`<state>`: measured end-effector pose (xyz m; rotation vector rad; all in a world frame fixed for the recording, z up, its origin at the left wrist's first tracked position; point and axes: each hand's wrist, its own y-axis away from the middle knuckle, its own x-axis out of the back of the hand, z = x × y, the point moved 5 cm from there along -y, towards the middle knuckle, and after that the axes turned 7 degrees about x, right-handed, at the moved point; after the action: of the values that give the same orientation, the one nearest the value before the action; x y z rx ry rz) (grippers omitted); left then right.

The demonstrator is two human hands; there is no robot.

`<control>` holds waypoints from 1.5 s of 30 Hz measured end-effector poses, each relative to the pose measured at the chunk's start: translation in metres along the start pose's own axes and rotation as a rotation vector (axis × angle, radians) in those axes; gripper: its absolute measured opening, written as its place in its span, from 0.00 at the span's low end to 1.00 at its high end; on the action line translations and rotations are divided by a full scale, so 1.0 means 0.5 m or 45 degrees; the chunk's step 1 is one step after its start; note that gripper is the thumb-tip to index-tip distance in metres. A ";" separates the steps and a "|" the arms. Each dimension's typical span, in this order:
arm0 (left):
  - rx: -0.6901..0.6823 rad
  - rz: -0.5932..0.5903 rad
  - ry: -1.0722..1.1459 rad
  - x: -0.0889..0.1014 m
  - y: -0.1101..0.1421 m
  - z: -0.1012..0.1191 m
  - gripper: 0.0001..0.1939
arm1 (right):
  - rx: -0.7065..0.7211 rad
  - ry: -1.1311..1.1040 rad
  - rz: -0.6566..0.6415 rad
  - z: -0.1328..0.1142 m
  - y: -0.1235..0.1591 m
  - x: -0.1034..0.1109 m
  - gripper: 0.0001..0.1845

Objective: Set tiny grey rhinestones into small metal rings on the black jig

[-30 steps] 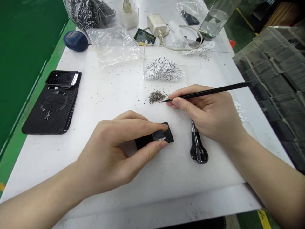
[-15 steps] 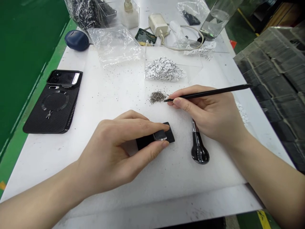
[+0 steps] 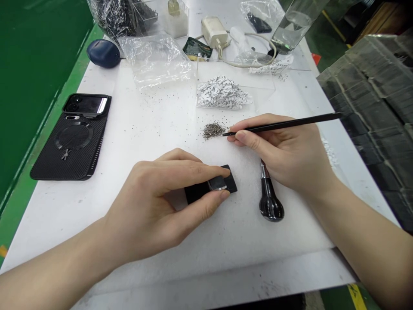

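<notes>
My left hand [image 3: 161, 200] pinches a small dark rectangular part [image 3: 217, 183] between thumb and fingers, over a flat black block [image 3: 231, 183] on the table. The fingers cover much of the block. Black tweezers [image 3: 290, 123] lie slanted in my right hand [image 3: 287, 150], gripped like a pen. Their fine tip is at the right edge of a pile of tiny metal pieces [image 3: 213, 130], which look like small screws. Whether the tip holds a piece is too small to tell. Below my right hand, a black-handled tool [image 3: 270, 200] lies with its upper end hidden by the hand.
Behind the pile, a clear tray [image 3: 197, 101] holds many small white pieces. A phone in a black case [image 3: 72, 137] and a blue mouse [image 3: 103, 53] are on the left. Plastic bags [image 3: 156, 60], a white charger [image 3: 214, 32] and a clear container [image 3: 295, 28] stand behind. Stacked boxes [image 3: 368, 86] are right.
</notes>
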<state>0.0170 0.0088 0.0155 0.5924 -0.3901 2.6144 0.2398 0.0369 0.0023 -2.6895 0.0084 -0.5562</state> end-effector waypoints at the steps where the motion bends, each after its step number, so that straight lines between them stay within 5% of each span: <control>1: -0.002 0.000 0.004 -0.001 0.001 -0.002 0.12 | -0.001 0.002 -0.003 0.000 0.000 0.000 0.07; 45: -0.007 -0.048 -0.035 0.000 -0.004 0.005 0.11 | -0.022 -0.025 -0.031 0.009 0.002 0.000 0.06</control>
<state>0.0189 0.0096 0.0181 0.6281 -0.3908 2.5706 0.2416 0.0376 -0.0018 -2.7151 -0.0253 -0.5395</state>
